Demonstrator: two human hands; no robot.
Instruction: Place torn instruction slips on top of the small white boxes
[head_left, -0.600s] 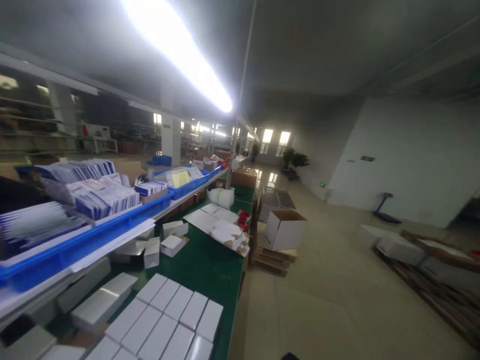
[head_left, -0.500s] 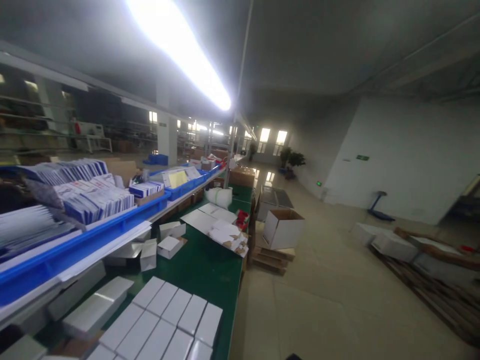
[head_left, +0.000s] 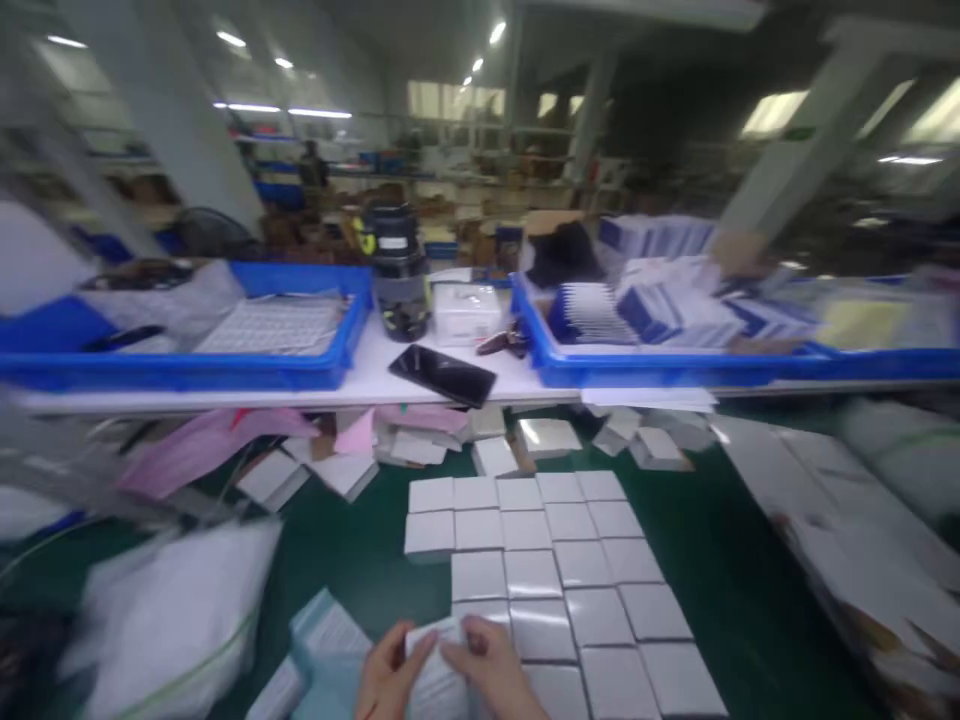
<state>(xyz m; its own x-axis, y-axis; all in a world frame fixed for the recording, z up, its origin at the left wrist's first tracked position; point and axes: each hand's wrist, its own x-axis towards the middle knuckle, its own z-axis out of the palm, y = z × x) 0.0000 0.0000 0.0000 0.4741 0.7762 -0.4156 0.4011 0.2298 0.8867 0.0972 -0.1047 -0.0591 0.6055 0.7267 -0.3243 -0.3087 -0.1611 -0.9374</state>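
Both my hands on one white box at the near edge of the green tabletop.

Largest first: the tabletop [head_left: 352, 545] carries a grid of white boxes [head_left: 540, 560] at its middle; two blue bins [head_left: 225, 368] sit on the shelf along the far edge. My left hand [head_left: 386, 678] and right hand [head_left: 495, 672] pinch a small box [head_left: 435, 672], fingers closed on its top edge, just beside the grid's near-left corner.

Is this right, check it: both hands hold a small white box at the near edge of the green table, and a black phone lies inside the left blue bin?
One thing is wrong. In the head view the black phone lies on the white shelf between the two blue bins, not inside one. Both hands do hold a small white box over the green table.
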